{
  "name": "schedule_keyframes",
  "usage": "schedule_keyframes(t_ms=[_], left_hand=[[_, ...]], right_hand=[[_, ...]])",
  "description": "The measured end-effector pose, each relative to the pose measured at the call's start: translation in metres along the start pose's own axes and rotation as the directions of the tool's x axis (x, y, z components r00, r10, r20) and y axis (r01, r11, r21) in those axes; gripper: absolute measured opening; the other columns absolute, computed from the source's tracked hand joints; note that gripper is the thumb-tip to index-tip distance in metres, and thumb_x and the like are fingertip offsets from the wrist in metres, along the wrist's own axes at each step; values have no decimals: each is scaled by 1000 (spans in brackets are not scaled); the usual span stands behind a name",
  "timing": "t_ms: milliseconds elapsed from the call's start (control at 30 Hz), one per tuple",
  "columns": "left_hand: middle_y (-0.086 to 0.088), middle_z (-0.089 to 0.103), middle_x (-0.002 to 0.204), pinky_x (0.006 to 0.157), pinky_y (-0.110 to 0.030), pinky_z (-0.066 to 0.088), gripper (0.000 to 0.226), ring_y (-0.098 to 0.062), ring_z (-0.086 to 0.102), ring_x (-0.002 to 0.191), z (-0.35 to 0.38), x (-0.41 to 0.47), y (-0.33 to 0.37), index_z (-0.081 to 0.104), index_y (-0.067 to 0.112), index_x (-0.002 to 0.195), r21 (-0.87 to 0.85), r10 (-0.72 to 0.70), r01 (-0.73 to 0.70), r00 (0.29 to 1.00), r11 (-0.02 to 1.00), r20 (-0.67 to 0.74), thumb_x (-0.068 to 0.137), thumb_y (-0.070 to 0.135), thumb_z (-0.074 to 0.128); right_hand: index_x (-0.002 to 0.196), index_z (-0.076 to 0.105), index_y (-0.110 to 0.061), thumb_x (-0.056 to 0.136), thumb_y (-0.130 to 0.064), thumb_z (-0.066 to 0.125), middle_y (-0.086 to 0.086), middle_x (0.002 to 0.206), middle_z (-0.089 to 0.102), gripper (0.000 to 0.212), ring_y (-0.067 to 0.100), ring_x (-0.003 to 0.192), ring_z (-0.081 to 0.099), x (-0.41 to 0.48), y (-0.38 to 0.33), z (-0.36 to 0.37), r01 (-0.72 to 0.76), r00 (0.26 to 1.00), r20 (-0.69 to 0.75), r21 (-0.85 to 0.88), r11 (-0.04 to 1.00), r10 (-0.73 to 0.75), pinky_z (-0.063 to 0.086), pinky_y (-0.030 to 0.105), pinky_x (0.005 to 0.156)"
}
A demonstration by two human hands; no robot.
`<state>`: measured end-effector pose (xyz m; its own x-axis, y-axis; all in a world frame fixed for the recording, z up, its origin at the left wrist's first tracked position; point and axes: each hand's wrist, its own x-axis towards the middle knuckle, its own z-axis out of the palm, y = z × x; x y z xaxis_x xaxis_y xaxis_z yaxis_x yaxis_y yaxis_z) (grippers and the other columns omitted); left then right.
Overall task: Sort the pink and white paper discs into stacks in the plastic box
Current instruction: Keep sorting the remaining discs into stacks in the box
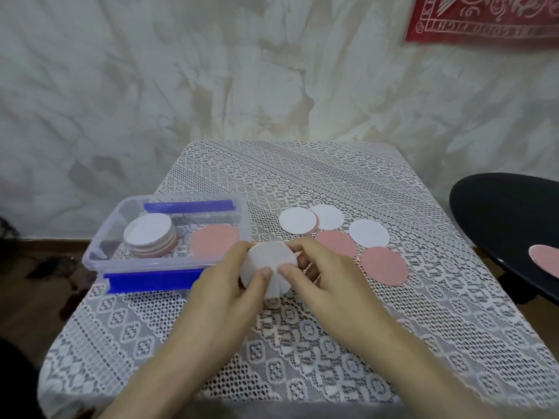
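- The left hand (223, 285) and right hand (326, 276) meet at the middle of the worktop, sharing a grip on a held white disc (269, 261). Both thumbs press its face and the fingers curl behind it.
- The disc is lifted off the lace tablecloth (302, 328), just beside the near right corner of the plastic box (99, 246).
- The clear box, with blue clasps (151, 279), sits to the left. It holds a white-topped stack (149, 234) and, beside it, a pink disc (214, 240).
- Right of the hands, loose discs lie on the cloth: three white discs (298, 220) and two pink discs (384, 266), some overlapping.
- A black seat (499, 213) at the far right carries another pink disc (547, 258).
- A red cloth (484, 16) hangs at top right. Its white lettering is upside down, and part seems to read "GOOD FIGHT".
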<state>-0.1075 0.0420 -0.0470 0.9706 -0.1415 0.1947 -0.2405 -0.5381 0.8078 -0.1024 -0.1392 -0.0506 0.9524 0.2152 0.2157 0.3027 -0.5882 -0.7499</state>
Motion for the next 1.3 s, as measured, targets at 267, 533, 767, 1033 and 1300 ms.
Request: schedule_keyframes(t_ms=[267,533,767,1033,1300], left_hand=[[17,70,96,77,-45,57,17,-7,67,86,-43,-9,-13,59,45,108,-111,-45,37,997,993,-69,97,31,60],[20,67,88,66,-36,49,22,-7,57,69,-105,-5,-45,66,43,111,-10,-94,94,970,996,-224,89,41,65],[23,64,84,61,-26,39,27,0,55,71,-141,2,-69,68,40,117,136,-126,189,919,973,-373,91,43,64],[22,49,106,69,-27,43,47,3,55,88,-159,13,-88,52,40,141,295,-151,255,931,921,-332,96,52,51],[23,47,111,75,-31,52,48,5,57,86,-158,13,-91,41,45,146,265,-163,247,940,932,-300,99,50,46]], right_hand=[[113,61,-41,98,-38,59,-13,81,62,15,6,70,60,17,-32,24,5,1000,28,113,994,-8,50,31,66],[104,65,-35,100,-20,61,-1,75,63,16,4,48,55,59,-78,55,-54,992,121,294,954,19,41,20,47],[109,63,-29,99,-19,61,-9,64,63,14,7,44,54,102,-98,85,-68,985,168,236,969,28,40,20,47],[118,62,-32,99,-29,61,-8,82,67,19,6,62,57,148,-99,110,-75,978,195,-7,997,75,49,31,67],[110,62,-40,98,-38,50,-6,95,71,18,24,90,64,155,-105,119,165,965,261,-490,856,-37,52,36,74]])
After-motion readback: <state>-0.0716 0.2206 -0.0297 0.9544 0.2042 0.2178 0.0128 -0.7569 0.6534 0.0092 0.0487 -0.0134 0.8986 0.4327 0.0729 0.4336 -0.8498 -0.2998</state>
